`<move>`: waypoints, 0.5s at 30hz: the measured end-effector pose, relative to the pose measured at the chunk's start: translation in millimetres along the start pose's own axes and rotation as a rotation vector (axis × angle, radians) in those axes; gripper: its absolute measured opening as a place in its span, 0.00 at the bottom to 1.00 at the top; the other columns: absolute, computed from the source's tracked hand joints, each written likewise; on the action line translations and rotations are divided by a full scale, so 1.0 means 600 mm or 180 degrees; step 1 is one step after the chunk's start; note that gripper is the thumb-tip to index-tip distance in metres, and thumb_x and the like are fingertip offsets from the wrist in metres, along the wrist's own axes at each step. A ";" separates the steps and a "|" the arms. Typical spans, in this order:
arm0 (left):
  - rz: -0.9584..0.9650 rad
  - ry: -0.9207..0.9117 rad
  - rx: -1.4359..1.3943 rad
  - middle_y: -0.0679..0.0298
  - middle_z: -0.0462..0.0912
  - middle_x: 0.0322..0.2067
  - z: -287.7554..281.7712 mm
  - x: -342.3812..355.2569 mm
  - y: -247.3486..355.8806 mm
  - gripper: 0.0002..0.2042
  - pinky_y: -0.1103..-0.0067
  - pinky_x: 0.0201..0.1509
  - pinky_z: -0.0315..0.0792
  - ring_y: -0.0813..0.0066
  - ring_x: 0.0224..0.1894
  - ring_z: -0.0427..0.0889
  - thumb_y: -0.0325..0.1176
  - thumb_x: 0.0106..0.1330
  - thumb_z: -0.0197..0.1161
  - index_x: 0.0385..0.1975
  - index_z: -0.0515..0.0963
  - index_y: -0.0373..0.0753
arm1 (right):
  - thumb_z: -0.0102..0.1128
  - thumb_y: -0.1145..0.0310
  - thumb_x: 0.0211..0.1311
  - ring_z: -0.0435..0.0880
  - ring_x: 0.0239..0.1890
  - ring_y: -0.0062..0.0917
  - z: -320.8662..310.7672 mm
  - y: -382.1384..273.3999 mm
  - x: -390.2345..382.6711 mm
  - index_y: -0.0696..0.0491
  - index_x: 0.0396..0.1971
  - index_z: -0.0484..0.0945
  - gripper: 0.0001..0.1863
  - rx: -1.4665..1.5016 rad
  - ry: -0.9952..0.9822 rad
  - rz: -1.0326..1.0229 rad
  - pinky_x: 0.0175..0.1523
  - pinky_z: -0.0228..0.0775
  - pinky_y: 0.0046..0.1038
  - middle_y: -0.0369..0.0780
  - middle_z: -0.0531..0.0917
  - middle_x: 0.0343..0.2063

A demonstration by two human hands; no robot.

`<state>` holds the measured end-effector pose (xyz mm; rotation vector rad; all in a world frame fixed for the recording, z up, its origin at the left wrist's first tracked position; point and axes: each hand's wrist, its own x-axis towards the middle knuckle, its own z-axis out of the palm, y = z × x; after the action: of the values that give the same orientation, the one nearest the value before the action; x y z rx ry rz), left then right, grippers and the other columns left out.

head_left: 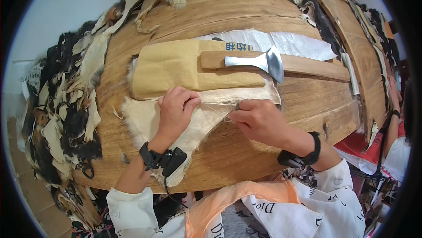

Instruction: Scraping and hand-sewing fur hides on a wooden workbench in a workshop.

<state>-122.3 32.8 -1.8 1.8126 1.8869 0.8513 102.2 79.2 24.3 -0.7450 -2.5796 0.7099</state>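
Note:
A pale fur hide (193, 128), skin side up with white hair along its edge, lies in front of me. My left hand (176, 108) is closed in a pinch on the hide's upper part, just below a yellow paper pattern. A thin whitish thread (214, 106) runs from near my left thumb toward my right hand (259, 121). That hand is closed at the hide's right edge, and the thread loops beside its fingertips. Whether a needle sits between those fingers is hidden. Something dark and small shows at the right index finger.
On the yellow paper (165, 69) rest a wooden bar (307, 67) and a metal blade tool (250, 62). A white sheet (290, 42) lies behind. Fur scraps (77, 119) heap along the wooden table's (246, 5) left edge. At far right, another person's arm (392, 123) shows.

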 end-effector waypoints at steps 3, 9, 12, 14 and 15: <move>0.0165 0.0003 0.0145 0.61 0.74 0.24 0.000 0.001 -0.001 0.03 0.77 0.33 0.66 0.69 0.28 0.73 0.27 0.57 0.59 0.26 0.77 0.35 | 0.61 0.77 0.43 0.77 0.21 0.28 -0.079 -0.006 -0.013 0.52 0.24 0.81 0.06 0.1392 -0.0489 -0.0535 0.25 0.68 0.28 0.38 0.76 0.18; 0.0367 -0.0301 -0.0426 0.61 0.78 0.29 -0.012 0.005 0.018 0.04 0.80 0.32 0.68 0.73 0.27 0.75 0.25 0.56 0.61 0.30 0.79 0.35 | 0.62 0.82 0.42 0.74 0.18 0.24 -0.117 0.018 -0.054 0.52 0.28 0.83 0.11 0.2069 -0.0435 0.0251 0.24 0.62 0.24 0.37 0.77 0.17; 0.0354 -0.0979 -0.1273 0.61 0.81 0.30 -0.001 0.009 0.013 0.05 0.82 0.31 0.70 0.75 0.27 0.76 0.25 0.54 0.64 0.30 0.81 0.36 | 0.62 0.81 0.42 0.74 0.19 0.26 -0.124 0.030 -0.067 0.53 0.28 0.82 0.11 0.1978 -0.0246 0.0335 0.23 0.61 0.25 0.37 0.75 0.16; -0.0231 -0.1296 -0.1643 0.62 0.81 0.25 0.008 0.008 0.020 0.03 0.83 0.29 0.69 0.79 0.25 0.75 0.27 0.53 0.66 0.25 0.83 0.36 | 0.62 0.81 0.42 0.74 0.19 0.27 -0.118 0.031 -0.078 0.53 0.28 0.82 0.11 0.1791 -0.0285 0.0369 0.23 0.61 0.26 0.37 0.74 0.16; -0.0212 -0.1308 -0.1664 0.62 0.81 0.25 0.011 0.012 0.025 0.03 0.83 0.29 0.69 0.79 0.25 0.75 0.27 0.53 0.66 0.25 0.83 0.36 | 0.62 0.81 0.43 0.74 0.20 0.28 -0.117 0.031 -0.082 0.53 0.28 0.82 0.10 0.1633 -0.0342 0.0396 0.23 0.61 0.27 0.38 0.73 0.16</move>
<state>-107.6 40.6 4.3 1.4549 1.3084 0.7821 181.2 90.4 60.7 -0.7107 -2.2924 1.4118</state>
